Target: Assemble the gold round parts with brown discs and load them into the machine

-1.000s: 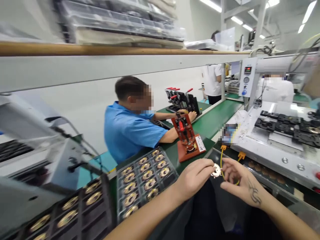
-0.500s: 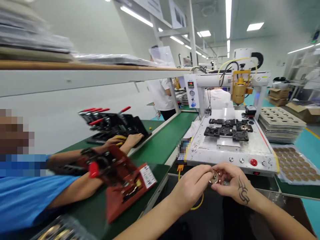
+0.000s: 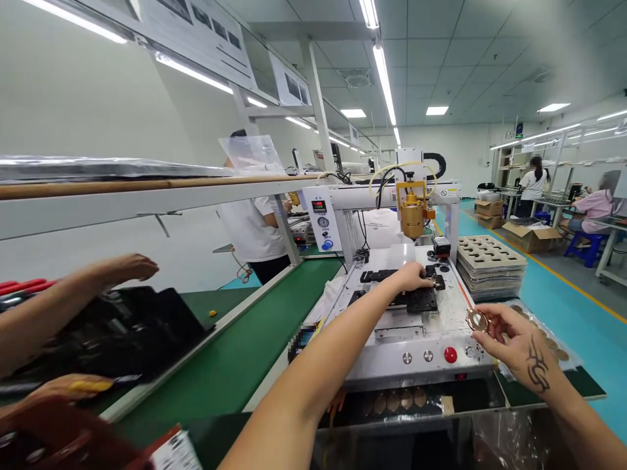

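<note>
Head view: a small round brass-coloured part (image 3: 477,320) sits pinched between the thumb and fingertips of the right hand (image 3: 514,339), held in the air just off the right front corner of the white machine bed (image 3: 441,329). Half a second ago both hands met around this part close to the body, in front of the machine; now they have split, which suggests the joint handling of the piece is over and each hand works alone. The right hand, palm turned inward, is closed lightly on the part, wrist bent and forearm coming up from the lower right. The left hand (image 3: 414,275) has stretched far forward over the bed, arm nearly straight, its fingers curled down on a small metal piece (image 3: 433,281) at the black fixture plates (image 3: 416,299); whether it grips that piece or only touches it cannot be told. Behind the plates hangs the gold-coloured dispensing head (image 3: 413,212) on its gantry, with a stack of perforated trays (image 3: 490,261) to the right. A green conveyor belt (image 3: 235,365) runs along the left, where a co-worker's 2 hands (image 3: 122,267) hover over a black tray. The view has also swung right since 1 second ago.
</note>
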Tool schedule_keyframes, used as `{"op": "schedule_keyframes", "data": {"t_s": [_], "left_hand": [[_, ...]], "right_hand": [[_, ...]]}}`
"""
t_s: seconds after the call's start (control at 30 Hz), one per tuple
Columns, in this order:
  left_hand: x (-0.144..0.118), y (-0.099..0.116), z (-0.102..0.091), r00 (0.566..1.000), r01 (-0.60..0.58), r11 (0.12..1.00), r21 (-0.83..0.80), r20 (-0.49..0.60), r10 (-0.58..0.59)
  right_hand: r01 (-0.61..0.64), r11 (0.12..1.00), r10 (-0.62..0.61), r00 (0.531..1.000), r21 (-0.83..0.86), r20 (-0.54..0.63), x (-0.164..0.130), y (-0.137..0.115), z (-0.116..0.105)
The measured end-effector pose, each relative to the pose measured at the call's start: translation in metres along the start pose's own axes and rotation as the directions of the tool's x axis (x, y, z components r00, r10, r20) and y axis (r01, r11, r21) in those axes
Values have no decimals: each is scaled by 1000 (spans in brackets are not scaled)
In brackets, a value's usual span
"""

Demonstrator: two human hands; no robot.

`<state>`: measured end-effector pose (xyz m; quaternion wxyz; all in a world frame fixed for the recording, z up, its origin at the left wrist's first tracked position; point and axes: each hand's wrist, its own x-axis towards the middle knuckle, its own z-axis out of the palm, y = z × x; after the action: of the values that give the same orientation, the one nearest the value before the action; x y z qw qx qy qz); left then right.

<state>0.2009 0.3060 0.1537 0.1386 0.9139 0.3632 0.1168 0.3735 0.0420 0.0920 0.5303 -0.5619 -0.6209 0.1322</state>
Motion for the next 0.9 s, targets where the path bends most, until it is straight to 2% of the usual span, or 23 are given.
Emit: {"op": "schedule_keyframes", "data": {"t_s": [0.1,0.2,0.3,0.4,0.5,0.67,0.8,0.9], "left_hand": [[19,-6,-1,994,28,999,26,108,-31],[33,-5,-4,981,43,997,62,186,-54],[45,4,-2,973,62,993,100,216,-82],[44,12,0,979,74,993,89,185,-90],[28,11,-6,994,66,998,1,89,-66],[-13,2,-38,991,-16,976,-217,-130,-13],[-54,-2,-60,977,-76,942,-327,-215,4],[-91,-7,-67,966,-97,923,-373,-258,-3]], "right_hand": [[-40,999,39,998,-18,-43,-9,14,-23],[-69,998,68,996,-9,-60,1,20,-35],[-61,998,61,997,-10,-44,30,25,-26],[-35,999,35,999,9,18,66,38,0],[-11,1000,10,998,9,65,101,56,27],[49,998,-35,966,-48,255,158,73,56],[87,990,-28,884,-107,467,193,80,69],[148,979,-41,816,-140,576,207,83,71]]}}
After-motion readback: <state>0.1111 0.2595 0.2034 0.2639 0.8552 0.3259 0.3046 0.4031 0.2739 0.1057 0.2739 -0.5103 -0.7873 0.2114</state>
